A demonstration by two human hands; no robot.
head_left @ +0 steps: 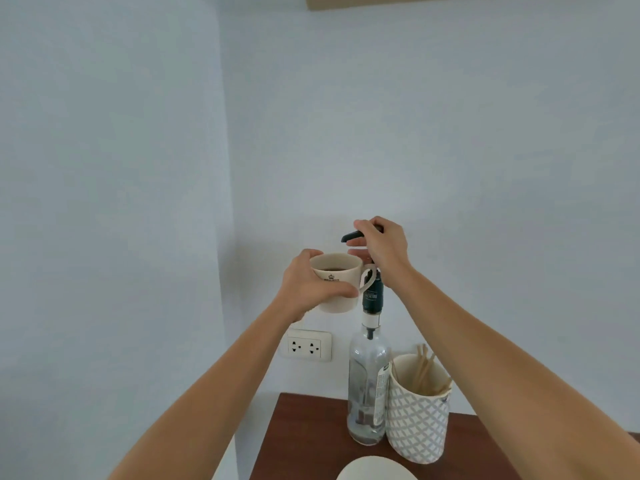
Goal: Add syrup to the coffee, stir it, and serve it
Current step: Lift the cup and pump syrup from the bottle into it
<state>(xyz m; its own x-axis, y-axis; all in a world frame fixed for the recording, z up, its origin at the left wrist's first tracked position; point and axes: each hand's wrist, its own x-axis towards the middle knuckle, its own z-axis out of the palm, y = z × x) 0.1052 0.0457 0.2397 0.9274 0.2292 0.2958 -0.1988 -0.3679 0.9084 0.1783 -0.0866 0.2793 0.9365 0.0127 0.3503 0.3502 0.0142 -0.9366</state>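
Observation:
A cream mug (pixel 341 271) holding dark coffee hangs in the air, gripped around its side by my left hand (pixel 310 289); its handle points right. Just above the mug's rim sits the black pump nozzle (pixel 350 236) of a tall clear syrup bottle (pixel 367 386) that stands on the brown table (pixel 304 441). My right hand (pixel 382 244) rests over the pump head, fingers curled around it. The bottle holds a little clear liquid at the bottom.
A patterned white cup (pixel 417 415) with several wooden stir sticks (pixel 429 370) stands right of the bottle. A white saucer rim (pixel 375 469) shows at the bottom edge. A wall socket (pixel 306 346) sits behind. The table's left edge is near the bottle.

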